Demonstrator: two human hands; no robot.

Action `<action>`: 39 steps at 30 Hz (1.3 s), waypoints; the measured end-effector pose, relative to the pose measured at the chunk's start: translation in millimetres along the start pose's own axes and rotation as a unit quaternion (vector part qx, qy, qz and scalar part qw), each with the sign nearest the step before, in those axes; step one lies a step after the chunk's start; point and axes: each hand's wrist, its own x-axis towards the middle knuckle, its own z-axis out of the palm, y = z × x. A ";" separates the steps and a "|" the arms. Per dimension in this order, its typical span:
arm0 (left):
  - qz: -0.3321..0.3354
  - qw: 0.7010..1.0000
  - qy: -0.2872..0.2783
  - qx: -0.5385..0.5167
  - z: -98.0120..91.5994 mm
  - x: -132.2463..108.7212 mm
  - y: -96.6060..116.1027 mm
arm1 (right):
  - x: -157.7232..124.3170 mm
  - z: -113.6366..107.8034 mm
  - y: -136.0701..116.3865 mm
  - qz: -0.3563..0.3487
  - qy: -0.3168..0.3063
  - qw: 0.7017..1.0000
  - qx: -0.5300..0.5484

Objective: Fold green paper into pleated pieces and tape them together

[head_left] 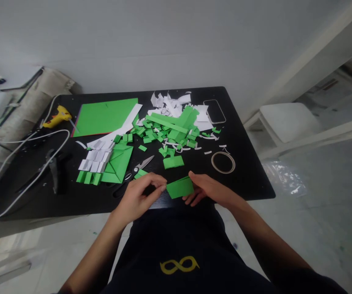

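Both hands hold one folded green paper piece (180,188) just above the near edge of the black table (249,179). My left hand (140,196) pinches its left corner with thumb and fingertips. My right hand (206,188) grips its right side, thumb on top and fingers beneath. Scissors (134,171) lie on the table just beyond my left hand. A second folded green piece (173,162) rests a little further back.
A heap of green and white paper scraps (171,126) fills the table's middle. A green sheet (105,116), a yellow glue gun (57,116) with white cable, a tape ring (223,162), a phone (214,111) and folded green and white pieces (105,161) lie around. A white stool (286,120) stands to the right.
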 end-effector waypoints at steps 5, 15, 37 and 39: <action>-0.010 0.997 0.055 -0.050 4.1 -0.1 5.1 | -0.5 5.4 -4.7 -0.061 0.000 0.998 0.035; -0.134 0.956 0.147 -0.214 23.3 2.3 7.6 | -6.8 9.0 -6.3 -0.142 0.009 0.990 -0.024; -0.232 0.925 0.003 -0.302 31.9 4.4 6.8 | -9.8 18.8 -5.3 -0.257 0.068 0.964 0.027; -0.227 0.927 0.003 -0.297 31.5 5.7 8.4 | -8.6 18.9 -4.5 -0.255 0.074 0.964 0.028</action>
